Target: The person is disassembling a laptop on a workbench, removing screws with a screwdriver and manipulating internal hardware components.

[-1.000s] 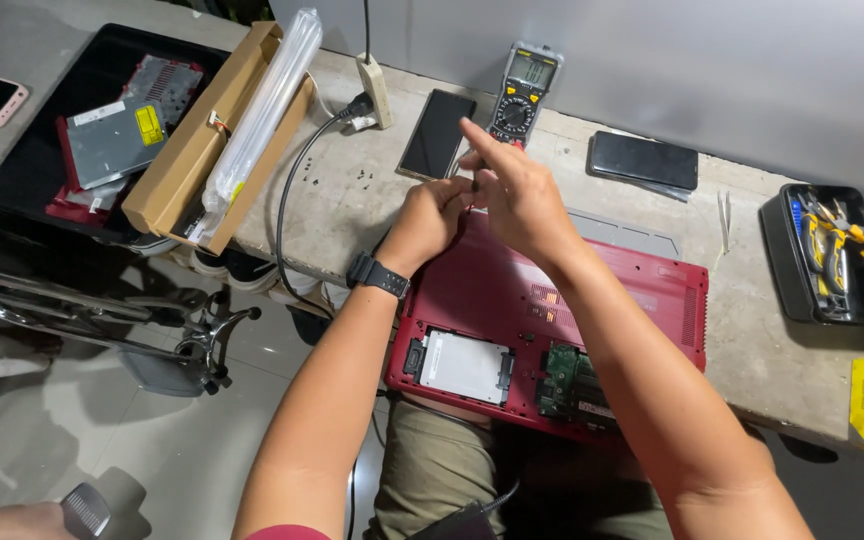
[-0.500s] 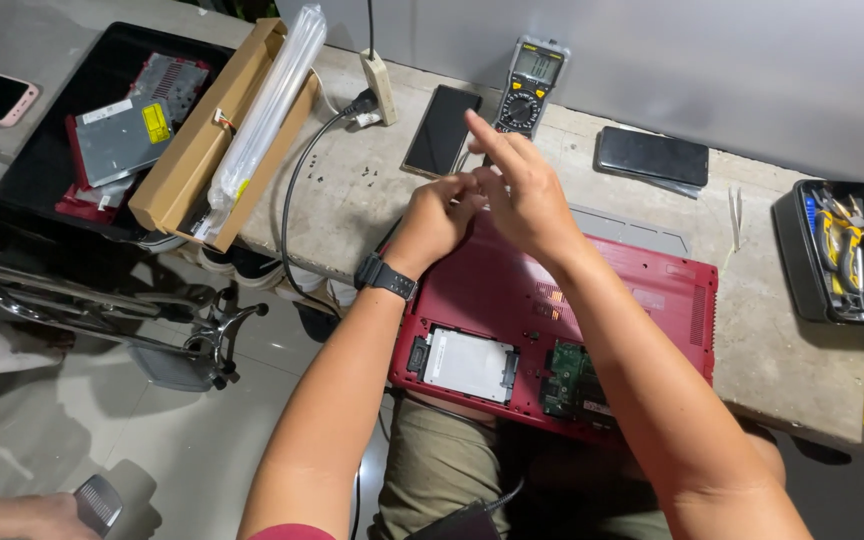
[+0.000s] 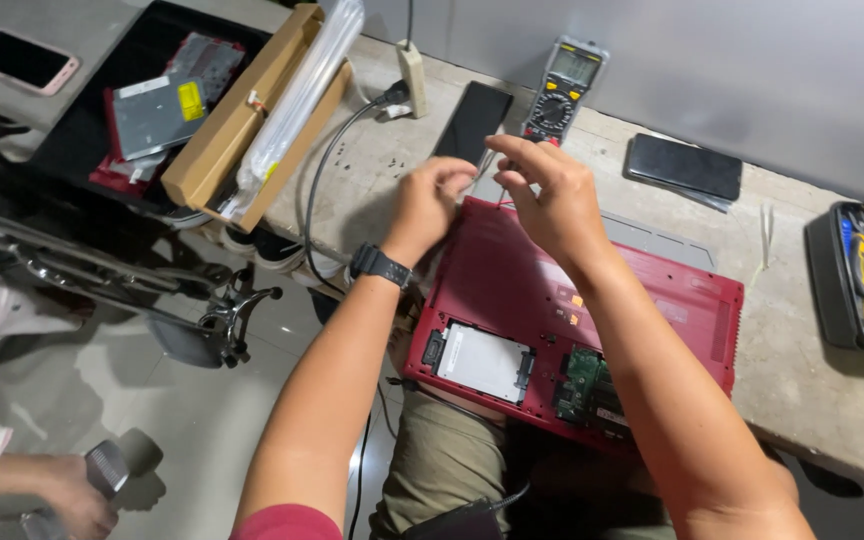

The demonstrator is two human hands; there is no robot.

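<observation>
Working at the far left corner of the red laptop base (image 3: 592,300), lying upside down at the worktop (image 3: 792,370) edge over the lap. Left hand (image 3: 430,205) curling fingers onto that corner; right hand (image 3: 549,195) pinching, possibly a small screw. Keeping the base steadied, lifting straight up, avoiding drops.

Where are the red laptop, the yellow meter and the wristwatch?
red laptop (image 3: 512,280), head view, bare underside panel.
yellow meter (image 3: 564,88), head view, its dial.
wristwatch (image 3: 382,266), head view, black band on left wrist.
</observation>
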